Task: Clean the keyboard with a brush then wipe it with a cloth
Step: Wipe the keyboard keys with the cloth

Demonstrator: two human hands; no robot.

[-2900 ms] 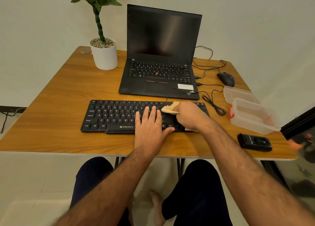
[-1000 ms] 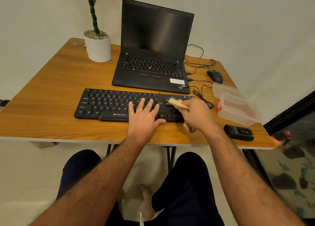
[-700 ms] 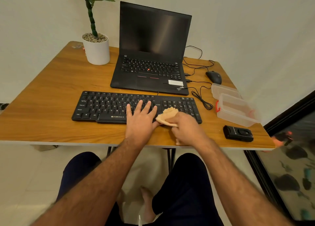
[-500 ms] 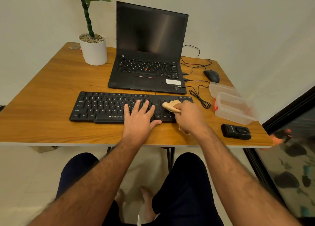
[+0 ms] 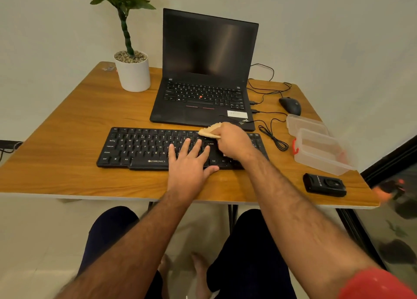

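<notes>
A person wipes a black keyboard (image 5: 144,146) with a tan cloth (image 5: 209,130) on a wooden worktop (image 5: 67,127).

The right hand (image 5: 234,142) holds the bunched cloth, fingers curled round it, at the far edge of the keyboard towards its right end, the cloth pressed on the keys there. The left hand (image 5: 188,163) lies flat on the keyboard's near middle, fingers (image 5: 185,144) straight and spread over the keys, thumb at the near edge. The keyboard sits near the front of the worktop, just in front of an open laptop (image 5: 203,95) with a dark screen. A potted plant (image 5: 133,71) stands far left. To the right lie a mouse (image 5: 290,105), tangled cables (image 5: 273,136), two clear plastic containers (image 5: 320,150) and a small black device (image 5: 323,184) near the front edge.
</notes>
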